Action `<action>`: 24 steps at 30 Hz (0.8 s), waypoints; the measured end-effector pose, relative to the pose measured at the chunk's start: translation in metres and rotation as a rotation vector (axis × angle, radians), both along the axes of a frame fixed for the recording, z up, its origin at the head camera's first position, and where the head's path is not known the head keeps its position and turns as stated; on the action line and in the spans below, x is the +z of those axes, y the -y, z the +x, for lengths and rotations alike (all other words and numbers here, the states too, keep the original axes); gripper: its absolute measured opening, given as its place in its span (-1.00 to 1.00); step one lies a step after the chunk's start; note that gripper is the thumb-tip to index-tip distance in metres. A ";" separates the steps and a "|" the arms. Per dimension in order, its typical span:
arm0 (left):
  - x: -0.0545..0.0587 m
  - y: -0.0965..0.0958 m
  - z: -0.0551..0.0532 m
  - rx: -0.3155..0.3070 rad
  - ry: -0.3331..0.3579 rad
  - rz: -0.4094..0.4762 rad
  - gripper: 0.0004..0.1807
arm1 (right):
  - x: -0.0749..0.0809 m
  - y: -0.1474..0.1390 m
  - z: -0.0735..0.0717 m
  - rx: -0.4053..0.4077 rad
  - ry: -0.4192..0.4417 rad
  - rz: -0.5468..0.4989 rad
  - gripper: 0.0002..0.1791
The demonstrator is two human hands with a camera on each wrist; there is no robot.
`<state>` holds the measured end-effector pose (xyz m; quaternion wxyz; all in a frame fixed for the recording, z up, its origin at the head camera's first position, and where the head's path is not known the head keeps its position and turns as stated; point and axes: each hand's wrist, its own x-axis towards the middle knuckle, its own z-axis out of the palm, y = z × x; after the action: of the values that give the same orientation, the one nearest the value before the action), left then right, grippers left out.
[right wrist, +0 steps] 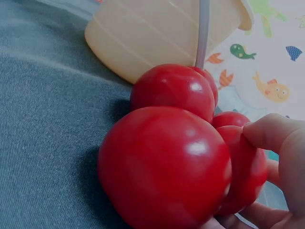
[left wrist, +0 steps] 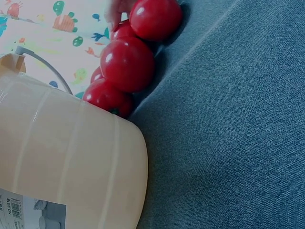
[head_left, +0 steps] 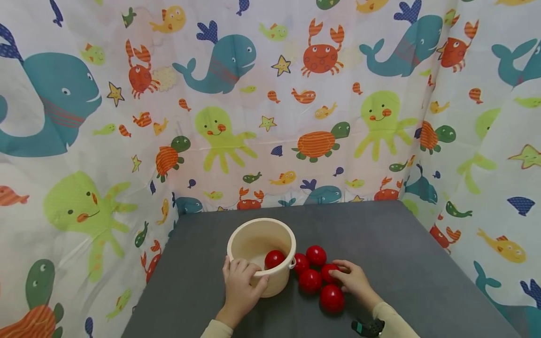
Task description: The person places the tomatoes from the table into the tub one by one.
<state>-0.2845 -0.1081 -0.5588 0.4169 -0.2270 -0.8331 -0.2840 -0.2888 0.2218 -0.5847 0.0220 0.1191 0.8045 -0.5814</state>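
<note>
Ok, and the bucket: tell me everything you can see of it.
The bucket is cream, round and smooth with faint bands, apparently plastic, with a projecting rim and a grey handle lowered along one side. A printed label with a barcode sits on its wall. It stands mouth-up on the grey table, one round red item inside, and the left hand grips its near rim.

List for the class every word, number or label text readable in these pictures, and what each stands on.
"NO.2018": on the label on the side of the bucket, beside a barcode.
Other characters on that label: too small and blurred to read.
No other lettering can be read.
</note>
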 end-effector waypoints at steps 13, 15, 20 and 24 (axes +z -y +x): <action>0.000 0.000 0.000 -0.003 0.008 0.000 -0.83 | -0.001 -0.003 0.001 -0.043 0.008 -0.098 -0.44; -0.001 0.000 0.000 -0.002 0.010 0.001 -0.83 | -0.002 -0.004 0.001 -0.053 0.008 -0.125 -0.43; -0.001 0.000 0.001 0.000 0.013 0.001 -0.83 | -0.003 -0.011 0.002 -0.079 0.005 -0.178 -0.42; -0.001 0.001 0.000 0.002 0.012 -0.002 -0.83 | 0.001 -0.018 0.001 -0.089 0.005 -0.167 -0.41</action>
<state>-0.2841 -0.1086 -0.5602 0.4118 -0.2250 -0.8361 -0.2840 -0.2874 0.2401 -0.5838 0.0081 0.1539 0.7470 -0.6467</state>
